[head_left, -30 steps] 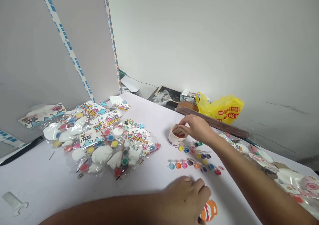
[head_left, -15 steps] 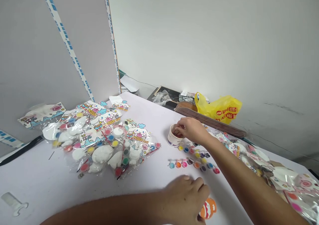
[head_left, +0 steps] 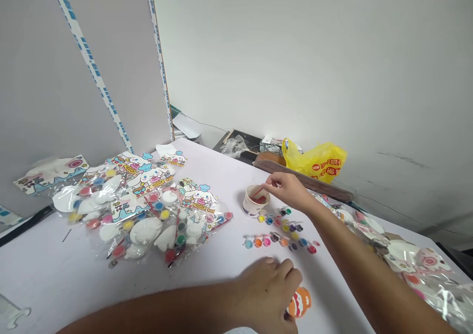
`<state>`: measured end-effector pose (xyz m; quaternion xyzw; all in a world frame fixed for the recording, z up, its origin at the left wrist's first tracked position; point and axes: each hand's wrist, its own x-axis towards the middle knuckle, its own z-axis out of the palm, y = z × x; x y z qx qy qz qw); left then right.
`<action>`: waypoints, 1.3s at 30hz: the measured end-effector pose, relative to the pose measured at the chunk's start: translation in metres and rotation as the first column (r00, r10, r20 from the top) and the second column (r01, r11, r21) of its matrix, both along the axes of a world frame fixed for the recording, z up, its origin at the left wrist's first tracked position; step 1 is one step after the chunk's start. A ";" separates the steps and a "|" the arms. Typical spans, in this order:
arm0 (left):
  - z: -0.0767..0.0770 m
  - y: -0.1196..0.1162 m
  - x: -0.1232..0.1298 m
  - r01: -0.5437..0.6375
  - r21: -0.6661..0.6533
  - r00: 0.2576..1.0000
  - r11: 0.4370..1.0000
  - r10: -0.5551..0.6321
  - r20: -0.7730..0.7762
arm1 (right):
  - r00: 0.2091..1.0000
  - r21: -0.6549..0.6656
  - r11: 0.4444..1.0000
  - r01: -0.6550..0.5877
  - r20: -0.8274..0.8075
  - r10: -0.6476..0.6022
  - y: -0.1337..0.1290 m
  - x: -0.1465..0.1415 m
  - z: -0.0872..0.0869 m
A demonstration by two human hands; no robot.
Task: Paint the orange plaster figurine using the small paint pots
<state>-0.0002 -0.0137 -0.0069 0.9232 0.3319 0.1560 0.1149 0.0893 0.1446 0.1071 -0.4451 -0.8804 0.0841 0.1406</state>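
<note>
From my head camera, my right hand [head_left: 286, 191] is at the paper cup [head_left: 250, 207], thumb and fingertips pinched together on a thin red stick [head_left: 257, 192]. The stick slants down from my fingers into the cup – its lower end is inside – and more red sticks [head_left: 260, 199] lie in there. The cup stands upright on the white table [head_left: 218, 284].

My left hand [head_left: 269, 292] is nearer to me, back upward, with its fingers bent round a small painted figure [head_left: 303, 302] and gripping it at the table. The figure is orange, with white and red bands (my hand covers part of it, so I cannot tell its full shape). The thumb is hidden.

Between my two hands sit little paint pots [head_left: 266, 242] joined in strips: blue, orange, pink, yellow, red and darker ones. The farther ones are just beside the cup.

To the left, well apart from my hands, there's a heap of clear packets [head_left: 146, 230] with white shapes and paint pots inside. More packets [head_left: 428, 262] lie on the right, beyond my right forearm. Farther back – past the cup – a yellow plastic bag [head_left: 314, 162] sits near the wall [head_left: 295, 68].
</note>
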 end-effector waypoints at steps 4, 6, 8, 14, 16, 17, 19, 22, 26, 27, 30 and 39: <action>-0.001 -0.001 0.000 0.003 0.000 1.000 1.000 -0.003 0.014 | 0.999 0.011 0.999 0.030 -0.040 -0.030 -0.003 0.008 0.010; -0.001 -0.001 0.000 0.005 -0.001 1.000 1.000 -0.005 0.021 | 0.999 0.017 0.999 0.027 -0.030 -0.027 -0.005 0.010 0.013; -0.001 0.000 0.000 0.008 -0.002 1.000 1.000 -0.008 0.026 | 1.000 0.039 0.999 0.025 -0.011 -0.025 -0.005 0.010 0.014; -0.005 0.002 0.000 0.011 0.011 1.000 1.000 -0.011 0.015 | 0.993 0.119 0.992 -0.051 0.115 0.037 0.002 -0.005 0.005; -0.008 0.003 0.001 0.018 0.014 1.000 1.000 -0.018 0.001 | 0.982 0.094 0.990 -0.107 0.165 0.091 0.005 -0.011 0.002; -0.009 0.003 0.001 0.023 0.014 1.000 1.000 -0.023 -0.008 | 0.978 0.085 0.988 -0.126 0.178 0.109 0.006 -0.013 0.000; -0.010 0.004 0.001 0.023 0.005 1.000 1.000 -0.023 -0.016 | 0.978 0.093 0.987 -0.130 0.175 0.112 0.007 -0.016 -0.001; -0.009 0.003 0.000 0.028 -0.016 1.000 0.999 -0.028 -0.003 | 0.987 0.112 0.988 -0.103 0.132 0.088 0.006 -0.015 -0.002; -0.005 0.002 -0.001 0.017 -0.027 1.000 0.999 -0.017 0.014 | 0.996 0.068 0.994 -0.085 0.045 0.082 0.002 -0.008 0.003; -0.004 0.002 -0.001 0.014 -0.029 1.000 0.999 -0.013 0.016 | 0.998 0.066 0.995 -0.069 0.001 0.069 0.001 -0.005 0.006; -0.004 0.002 -0.001 0.008 -0.032 1.000 0.999 -0.007 0.022 | 0.987 0.068 0.998 0.010 -0.161 0.002 -0.007 0.008 0.018; -0.006 0.000 0.001 -0.003 -0.034 1.000 0.999 0.003 0.006 | 0.707 -0.076 0.971 0.225 -0.673 -0.216 -0.007 0.036 0.004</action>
